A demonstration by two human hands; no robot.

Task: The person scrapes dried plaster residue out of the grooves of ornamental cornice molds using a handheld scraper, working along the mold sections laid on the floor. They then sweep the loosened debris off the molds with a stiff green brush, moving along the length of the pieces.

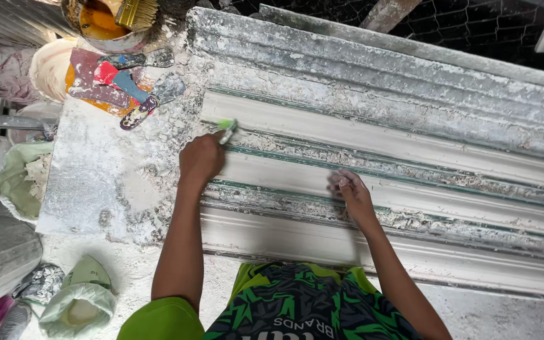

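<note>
A sack [23,179] sits far left, scrapers [127,85] and a bucket [105,28] above. The left hand [201,157] grips a green tool [226,129] on the white moulding [379,182]. The right hand [349,191] rests there, fingers loosely curled, empty.

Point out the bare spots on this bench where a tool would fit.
Free: the powdery slab left of the left hand, below the scrapers. Crowded: that scraper pile and the paint bucket above. The moulding fills everything around the right hand.
</note>
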